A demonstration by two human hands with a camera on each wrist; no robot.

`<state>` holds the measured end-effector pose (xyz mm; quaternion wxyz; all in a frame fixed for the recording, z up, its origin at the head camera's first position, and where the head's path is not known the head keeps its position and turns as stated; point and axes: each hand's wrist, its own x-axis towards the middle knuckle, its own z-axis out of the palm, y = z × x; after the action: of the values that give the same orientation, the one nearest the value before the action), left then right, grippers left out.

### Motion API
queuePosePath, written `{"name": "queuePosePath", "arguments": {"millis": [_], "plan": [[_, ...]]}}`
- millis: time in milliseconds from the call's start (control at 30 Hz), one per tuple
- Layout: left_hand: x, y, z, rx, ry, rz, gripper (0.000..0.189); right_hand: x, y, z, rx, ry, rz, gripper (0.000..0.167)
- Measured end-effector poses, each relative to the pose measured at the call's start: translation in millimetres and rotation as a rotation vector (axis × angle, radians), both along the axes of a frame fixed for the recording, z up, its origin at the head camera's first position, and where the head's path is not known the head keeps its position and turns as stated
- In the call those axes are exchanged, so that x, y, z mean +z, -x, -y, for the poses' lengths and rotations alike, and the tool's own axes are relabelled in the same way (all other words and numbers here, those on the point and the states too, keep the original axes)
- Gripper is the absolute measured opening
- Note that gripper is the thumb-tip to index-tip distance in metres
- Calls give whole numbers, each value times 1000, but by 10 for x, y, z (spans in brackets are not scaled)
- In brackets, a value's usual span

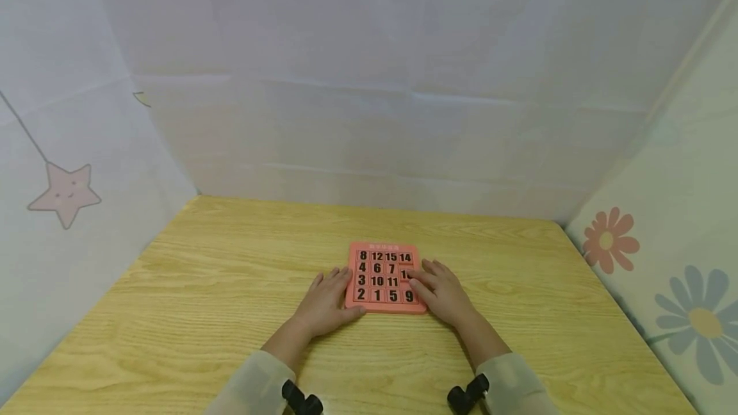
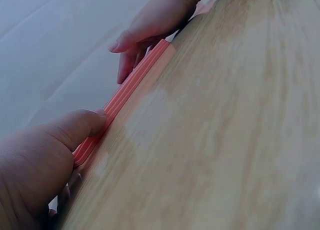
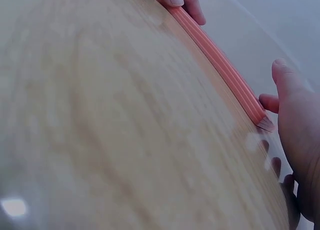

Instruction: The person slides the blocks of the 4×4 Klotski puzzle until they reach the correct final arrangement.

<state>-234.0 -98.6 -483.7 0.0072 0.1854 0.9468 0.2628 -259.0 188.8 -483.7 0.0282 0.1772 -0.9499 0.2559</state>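
Observation:
A pink sliding number puzzle [image 1: 377, 307] lies flat on the wooden table, its tiles marked with black numerals. My left hand [image 1: 326, 305] holds it by the near left corner, with the thumb along the front edge and the fingers along the left side. That thumb [image 2: 90, 125] presses the ridged pink edge in the left wrist view. Over the right side of the puzzle is my right hand [image 1: 445, 292], thumb and fingers extended. Its thumb covers part of a right-column tile [image 1: 405, 274] that sits between the second and third rows. In the right wrist view, the puzzle's edge [image 3: 220, 60] runs between both hands.
The wooden table [image 1: 202, 312] extends around the puzzle on all sides. A pale cloth wall [image 1: 369, 120] stands behind it, and side walls carry a printed star [image 1: 65, 194] and flowers [image 1: 611, 240]. Dark wrist cameras [image 1: 302, 400] are strapped at both sleeves.

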Motion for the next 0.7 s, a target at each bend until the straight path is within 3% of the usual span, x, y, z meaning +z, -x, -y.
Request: {"name": "queuePosePath", "arguments": {"millis": [700], "plan": [[24, 5, -3, 1, 5, 3, 86, 11, -80, -49, 41, 36, -21, 39]]}}
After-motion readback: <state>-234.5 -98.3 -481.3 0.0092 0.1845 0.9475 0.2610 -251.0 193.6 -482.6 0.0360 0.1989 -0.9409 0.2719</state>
